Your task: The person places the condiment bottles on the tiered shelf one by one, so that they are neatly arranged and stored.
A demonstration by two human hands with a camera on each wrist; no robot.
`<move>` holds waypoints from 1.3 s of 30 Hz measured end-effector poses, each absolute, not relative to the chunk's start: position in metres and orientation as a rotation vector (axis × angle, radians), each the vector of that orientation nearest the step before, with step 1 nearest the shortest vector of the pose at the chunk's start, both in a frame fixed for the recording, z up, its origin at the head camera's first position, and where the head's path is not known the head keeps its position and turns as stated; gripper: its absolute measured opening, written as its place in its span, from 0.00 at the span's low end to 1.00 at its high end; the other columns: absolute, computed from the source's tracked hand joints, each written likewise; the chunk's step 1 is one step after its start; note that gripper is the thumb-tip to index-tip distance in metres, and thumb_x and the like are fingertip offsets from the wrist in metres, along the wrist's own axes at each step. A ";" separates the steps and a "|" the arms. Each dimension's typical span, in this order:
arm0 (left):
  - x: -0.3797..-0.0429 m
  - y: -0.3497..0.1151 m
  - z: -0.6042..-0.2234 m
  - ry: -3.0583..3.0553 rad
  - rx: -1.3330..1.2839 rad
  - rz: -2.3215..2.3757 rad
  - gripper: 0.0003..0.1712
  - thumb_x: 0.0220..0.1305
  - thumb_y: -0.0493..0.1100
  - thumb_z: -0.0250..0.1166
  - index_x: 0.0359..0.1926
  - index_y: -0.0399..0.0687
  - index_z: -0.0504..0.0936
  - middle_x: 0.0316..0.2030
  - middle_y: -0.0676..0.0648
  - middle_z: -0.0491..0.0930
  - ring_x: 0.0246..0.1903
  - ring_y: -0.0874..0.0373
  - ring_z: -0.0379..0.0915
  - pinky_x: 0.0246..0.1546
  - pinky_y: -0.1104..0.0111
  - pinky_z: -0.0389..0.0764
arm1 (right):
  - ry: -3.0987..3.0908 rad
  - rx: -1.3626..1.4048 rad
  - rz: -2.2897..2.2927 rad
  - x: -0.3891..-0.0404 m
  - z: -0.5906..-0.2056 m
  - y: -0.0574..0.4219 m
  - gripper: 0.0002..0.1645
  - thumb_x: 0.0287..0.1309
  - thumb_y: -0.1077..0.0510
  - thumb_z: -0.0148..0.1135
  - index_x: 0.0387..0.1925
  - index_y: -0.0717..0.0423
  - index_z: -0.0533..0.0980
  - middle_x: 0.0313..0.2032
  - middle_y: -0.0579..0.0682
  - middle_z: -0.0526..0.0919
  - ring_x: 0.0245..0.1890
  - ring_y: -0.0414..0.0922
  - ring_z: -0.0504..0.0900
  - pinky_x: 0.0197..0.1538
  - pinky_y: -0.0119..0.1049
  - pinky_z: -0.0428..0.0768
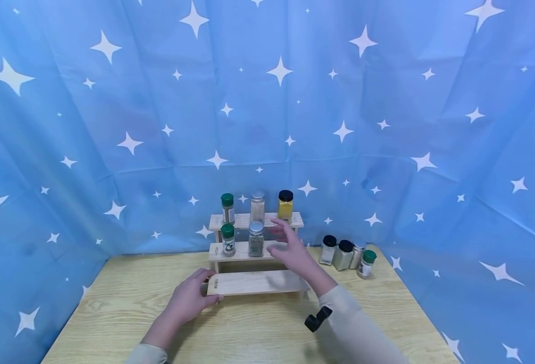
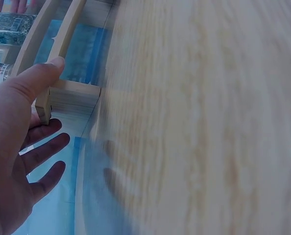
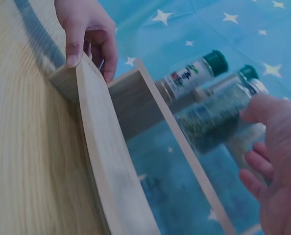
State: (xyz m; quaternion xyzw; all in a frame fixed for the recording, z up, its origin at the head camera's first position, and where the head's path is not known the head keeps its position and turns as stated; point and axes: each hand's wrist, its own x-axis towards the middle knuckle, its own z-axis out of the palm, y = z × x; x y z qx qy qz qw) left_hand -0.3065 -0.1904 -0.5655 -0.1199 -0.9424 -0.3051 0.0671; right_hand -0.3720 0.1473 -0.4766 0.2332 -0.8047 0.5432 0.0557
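Observation:
A three-step wooden rack [image 1: 258, 284] stands on the table. My left hand [image 1: 191, 298] holds the left end of its lowest step; in the left wrist view the thumb [image 2: 47, 73] lies on the front edge, with the other fingers spread below. On the middle step are a green-capped spice jar [image 1: 228, 240] and a silver-lidded glass jar of dried green herbs [image 1: 256, 241]. Just right of the herb jar is my right hand [image 1: 290, 247], fingers extended and loosely bent, holding nothing. The right wrist view has its thumb [image 3: 260, 108] close to the lid; contact is unclear.
Along the top step stand a green-capped jar [image 1: 228, 208], a silver-lidded jar [image 1: 257, 207] and a black-lidded yellow jar [image 1: 285, 206]. Several more jars, including a black-lidded one [image 1: 328, 250] and a green-capped one [image 1: 366, 264], sit on the table [image 1: 258, 333] at right. A starry curtain [image 1: 267, 121] hangs behind.

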 end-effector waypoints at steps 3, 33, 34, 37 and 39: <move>-0.306 -0.191 -0.566 -2.843 -0.361 -0.921 0.46 0.60 0.63 0.84 0.73 0.48 0.81 0.69 0.46 0.82 0.63 0.42 0.83 0.64 0.43 0.84 | -2.418 0.692 1.648 -0.365 -0.481 0.166 0.45 0.72 0.65 0.72 0.83 0.47 0.63 0.69 0.57 0.77 0.72 0.65 0.75 0.75 0.62 0.76; -0.307 -0.190 -0.566 -2.818 -0.366 -0.918 0.45 0.59 0.58 0.86 0.73 0.47 0.81 0.67 0.46 0.83 0.63 0.41 0.83 0.65 0.41 0.83 | -2.169 -0.138 1.273 -0.335 -0.538 0.341 0.34 0.74 0.63 0.71 0.75 0.62 0.71 0.68 0.64 0.70 0.69 0.62 0.71 0.73 0.65 0.73; -0.307 -0.190 -0.566 -2.818 -0.366 -0.919 0.45 0.59 0.57 0.86 0.73 0.47 0.81 0.67 0.46 0.83 0.63 0.41 0.82 0.66 0.41 0.83 | -2.168 -0.153 1.266 -0.335 -0.540 0.343 0.34 0.73 0.63 0.71 0.75 0.63 0.71 0.69 0.65 0.70 0.69 0.62 0.70 0.72 0.65 0.72; -0.307 -0.190 -0.567 -2.818 -0.368 -0.924 0.45 0.59 0.57 0.86 0.73 0.47 0.81 0.67 0.46 0.83 0.63 0.40 0.82 0.66 0.41 0.82 | -2.169 -0.193 1.238 -0.335 -0.546 0.347 0.35 0.73 0.64 0.72 0.76 0.64 0.70 0.70 0.65 0.68 0.70 0.62 0.69 0.71 0.64 0.72; -0.307 -0.191 -0.567 -2.815 -0.367 -0.921 0.45 0.59 0.57 0.86 0.73 0.47 0.81 0.68 0.46 0.83 0.63 0.41 0.82 0.66 0.41 0.83 | -2.177 -0.213 1.228 -0.337 -0.550 0.349 0.36 0.73 0.64 0.72 0.76 0.64 0.70 0.70 0.65 0.67 0.70 0.62 0.69 0.71 0.63 0.71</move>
